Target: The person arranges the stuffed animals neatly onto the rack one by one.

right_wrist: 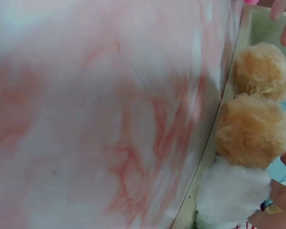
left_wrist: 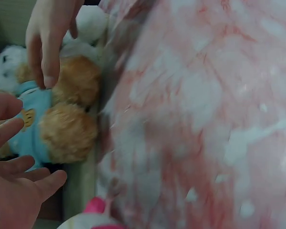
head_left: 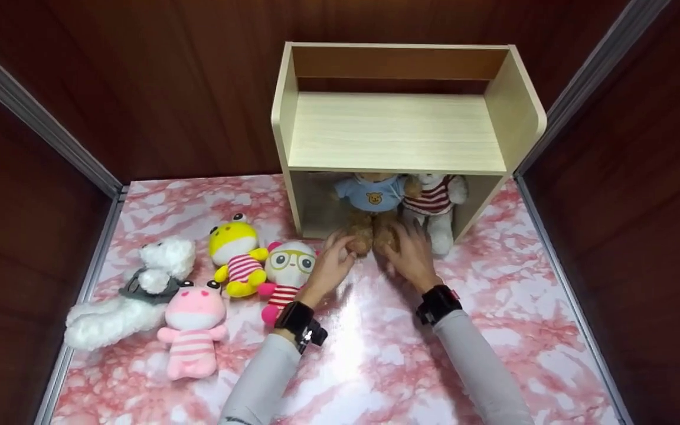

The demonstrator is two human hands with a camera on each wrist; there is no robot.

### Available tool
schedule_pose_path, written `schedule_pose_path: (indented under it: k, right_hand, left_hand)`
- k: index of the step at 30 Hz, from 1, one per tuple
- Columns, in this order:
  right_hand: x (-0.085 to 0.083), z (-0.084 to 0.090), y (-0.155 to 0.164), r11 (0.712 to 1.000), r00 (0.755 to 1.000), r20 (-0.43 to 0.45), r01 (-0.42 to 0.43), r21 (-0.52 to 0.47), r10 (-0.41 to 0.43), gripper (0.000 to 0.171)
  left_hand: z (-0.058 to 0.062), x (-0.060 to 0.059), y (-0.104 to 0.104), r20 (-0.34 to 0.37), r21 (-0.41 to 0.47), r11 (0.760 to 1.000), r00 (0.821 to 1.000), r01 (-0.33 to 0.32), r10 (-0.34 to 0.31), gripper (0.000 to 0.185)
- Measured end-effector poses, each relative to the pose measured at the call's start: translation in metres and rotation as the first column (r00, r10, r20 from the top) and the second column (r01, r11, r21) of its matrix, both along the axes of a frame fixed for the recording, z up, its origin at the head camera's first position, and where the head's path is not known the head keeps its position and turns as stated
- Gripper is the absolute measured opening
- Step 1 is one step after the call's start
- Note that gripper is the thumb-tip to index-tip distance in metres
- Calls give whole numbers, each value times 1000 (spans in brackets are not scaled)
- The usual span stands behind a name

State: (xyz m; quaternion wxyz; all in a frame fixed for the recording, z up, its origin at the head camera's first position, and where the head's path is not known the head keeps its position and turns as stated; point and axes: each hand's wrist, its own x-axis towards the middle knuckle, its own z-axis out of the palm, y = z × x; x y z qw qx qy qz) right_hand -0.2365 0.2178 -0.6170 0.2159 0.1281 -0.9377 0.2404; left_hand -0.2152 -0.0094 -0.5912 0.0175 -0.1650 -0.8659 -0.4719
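1. My left hand [head_left: 329, 267] rests at the brown bear's [head_left: 373, 206] near foot; its fingers [left_wrist: 12, 131] are spread and released, gripping nothing, as the left wrist view shows.
2. My right hand [head_left: 412, 252] lies by the bear's other foot, fingers straight and loose; whether they press the fur I cannot tell.
3. The brown bear, in a light blue shirt, sits upright in the lower compartment of the wooden shelf [head_left: 396, 127], its fuzzy feet at the front edge; the shelf stands at the bench's [head_left: 375, 354] far edge.
4. Just beside it, toward the shelf's right wall, sits a white bear [head_left: 437, 206] in a red-striped shirt; the two touch.
5. The shelf's upper board is bare wood.
6. On the bench's left half lie four more toys: a yellow frog [head_left: 235, 254], a round-eyed doll with glasses [head_left: 288, 271] just beside my left wrist, a pink striped pig [head_left: 192, 330], and a white fluffy animal [head_left: 139, 292] near the left edge.
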Motion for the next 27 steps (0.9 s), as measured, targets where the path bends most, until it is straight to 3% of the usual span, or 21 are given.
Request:
schedule_pose_path:
  k: [9, 13, 19, 24, 27]
  right_hand:
    - [17, 10, 5, 983, 991, -129, -41, -182, 17, 40]
    - [25, 17, 9, 969, 993, -117, -32, -245, 3, 37]
    - [37, 26, 14, 952, 997, -79, -5, -305, -20, 35]
    - [44, 31, 17, 952, 995, -92, 2, -307, -32, 34]
    - [49, 33, 20, 965, 993, -116, 5, -261, -36, 33]
  left_hand:
    - [19, 13, -46, -77, 50, 999, 997, -7, 11, 40]
    - [25, 21, -69, -138, 87, 995, 988, -52, 63, 36]
    - [32, 37, -104, -160, 131, 982, 975, -135, 155, 34]
    - [40, 43, -133, -207, 189, 954, 940, -235, 272, 34]
    - [45, 44, -152, -255, 216, 930, 903, -296, 347, 35]
